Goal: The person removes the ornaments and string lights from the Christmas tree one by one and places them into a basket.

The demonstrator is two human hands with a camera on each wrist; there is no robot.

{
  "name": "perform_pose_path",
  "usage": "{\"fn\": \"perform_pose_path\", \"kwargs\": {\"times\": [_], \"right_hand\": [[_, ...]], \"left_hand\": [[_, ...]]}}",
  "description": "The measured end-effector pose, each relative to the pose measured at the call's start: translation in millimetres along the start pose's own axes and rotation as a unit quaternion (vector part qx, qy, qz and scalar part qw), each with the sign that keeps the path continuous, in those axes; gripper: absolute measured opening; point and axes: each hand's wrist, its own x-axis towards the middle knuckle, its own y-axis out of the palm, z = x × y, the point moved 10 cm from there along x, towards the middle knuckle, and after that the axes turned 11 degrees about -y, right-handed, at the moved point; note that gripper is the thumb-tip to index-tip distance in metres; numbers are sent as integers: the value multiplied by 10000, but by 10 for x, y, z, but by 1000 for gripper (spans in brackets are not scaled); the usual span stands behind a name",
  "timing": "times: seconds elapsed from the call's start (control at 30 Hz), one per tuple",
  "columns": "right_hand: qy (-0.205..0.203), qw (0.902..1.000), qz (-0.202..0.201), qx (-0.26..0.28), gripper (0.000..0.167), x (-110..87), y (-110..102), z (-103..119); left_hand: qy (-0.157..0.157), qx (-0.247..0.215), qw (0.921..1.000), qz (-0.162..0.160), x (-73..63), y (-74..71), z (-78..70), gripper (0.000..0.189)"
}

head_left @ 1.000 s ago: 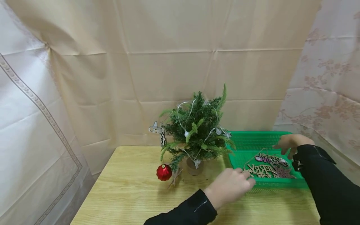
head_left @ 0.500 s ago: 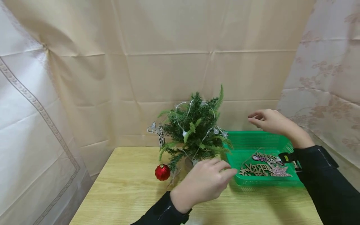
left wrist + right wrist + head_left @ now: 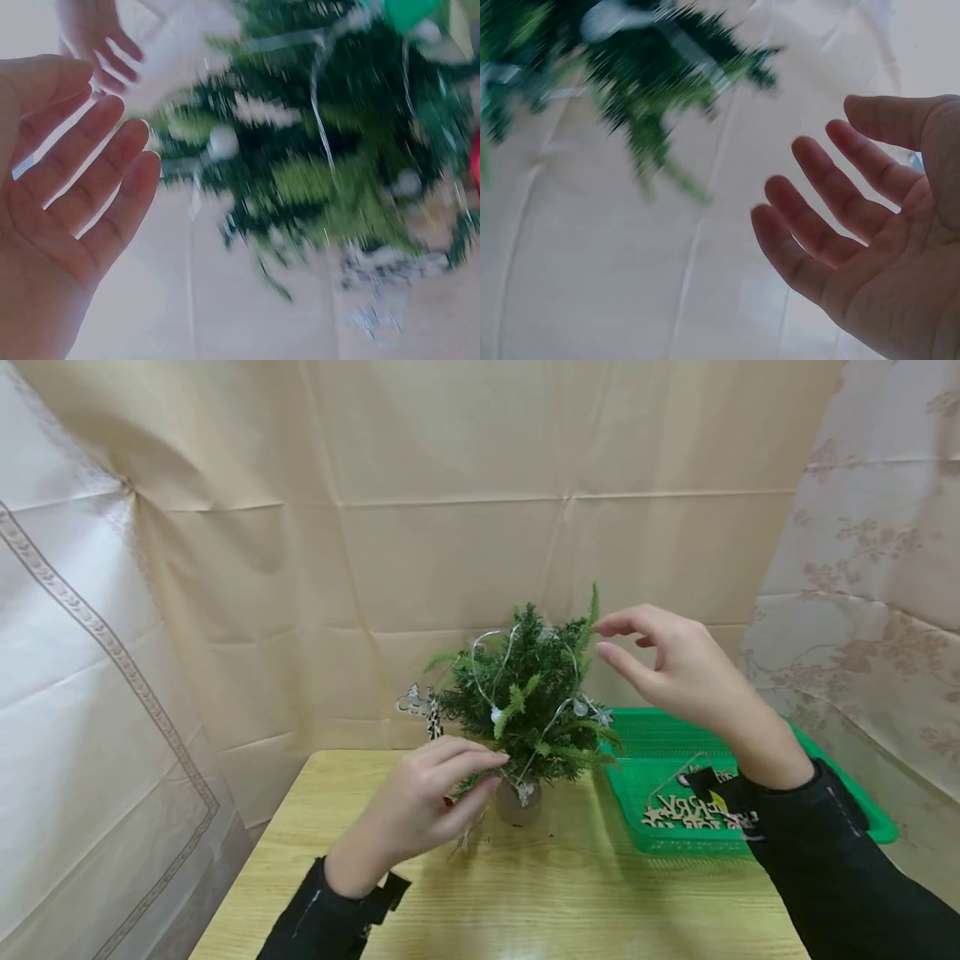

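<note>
A small artificial Christmas tree (image 3: 540,710) stands on the table in a round base (image 3: 519,810), wound with a clear string of lights (image 3: 483,672). At its lower left, my left hand (image 3: 420,802) hovers with fingers loosely extended and holding nothing. Behind that hand the red bauble (image 3: 475,165) is mostly hidden in the head view, but its edge shows in the left wrist view. My right hand (image 3: 682,668) is beside the upper right branches, its thumb and fingers apart with nothing between them. A silvery flat ornament (image 3: 412,700) hangs at the tree's left.
Right of the tree sits a green plastic basket (image 3: 637,727). In it lie wooden lettered ornaments (image 3: 686,810), partly covered by my right sleeve (image 3: 810,827). The wooden table (image 3: 540,893) runs back to a beige cloth backdrop (image 3: 450,552).
My right hand has risen out of the basket and moved left to the tree's upper right. My left hand has swung left from the basket's near corner to the tree's lower left.
</note>
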Motion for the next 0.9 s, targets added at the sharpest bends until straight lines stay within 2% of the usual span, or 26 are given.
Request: {"fn": "perform_pose_path", "kwargs": {"times": [0.1, 0.2, 0.33, 0.4, 0.5, 0.6, 0.73, 0.8, 0.9], "right_hand": [[-447, 9989, -95, -99, 22, 161, 57, 244], [-661, 9978, -76, 14, 21, 310, 170, 448], [-800, 9962, 32, 331, 22, 502, 400, 705], [-777, 9960, 194, 398, 24, 613, 560, 811], [-543, 9955, 630, 450, 30, 803, 837, 903], [53, 9918, 1215, 389, 36, 988, 1114, 867], [973, 9780, 1839, 144, 41, 1159, 1392, 702], [1323, 9708, 2001, -6, 40, 1220, 1484, 622], [1658, 9622, 2143, -264, 31, 1280, 1570, 524]], "left_hand": [[-431, -21, 9990, -67, -28, -126, 267, 27], [-936, 44, 9955, -112, -61, -200, 549, 26], [-1922, 52, 9813, 34, -113, -203, 972, 24], [-2519, -97, 9676, 147, -152, -171, 1192, 27], [-3325, -435, 9416, 307, -225, -96, 1475, 34], [-4029, -744, 9109, 492, -326, 4, 1696, 43], [-4667, -1172, 8742, 645, -464, 142, 1882, 54], [-4841, -1309, 8627, 660, -516, 188, 1931, 59], [-4910, -1375, 8577, 663, -551, 234, 1968, 66]]}}
